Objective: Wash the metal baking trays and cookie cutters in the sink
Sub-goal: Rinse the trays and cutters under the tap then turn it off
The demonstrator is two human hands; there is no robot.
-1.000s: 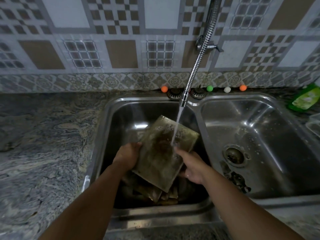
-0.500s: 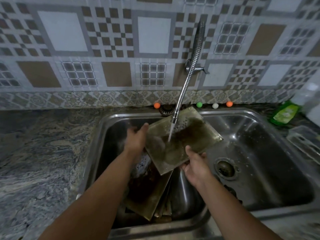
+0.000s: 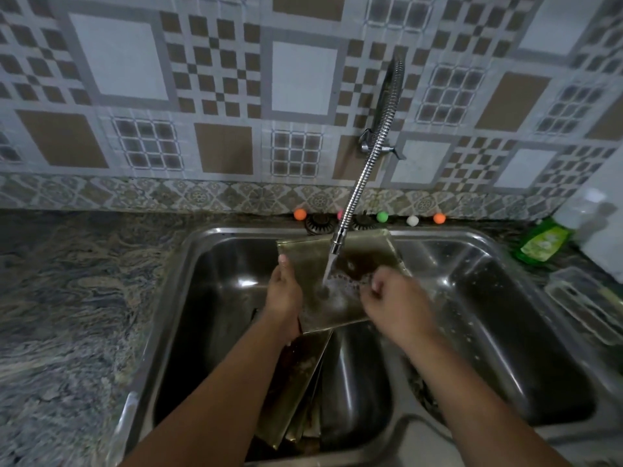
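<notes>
My left hand [image 3: 284, 291] grips the baking tray [image 3: 340, 264] by its left edge, tilting it over the sink [image 3: 215, 264] so the tap [image 3: 338, 239] stream runs off; my right hand [image 3: 392, 303], fingers curled, rubs its wet face.

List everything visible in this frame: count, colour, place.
tray: one, tarnished metal, held under the tap
trays: several, stacked in left basin
tap: one, chrome, running
sink: one, steel, two basins
balls: five, orange, pink, green, white, behind sink
bottle: one, green, right counter
container: one, clear, right counter
left hand: grips tray edge
right hand: fingers curled over the tray face
</notes>
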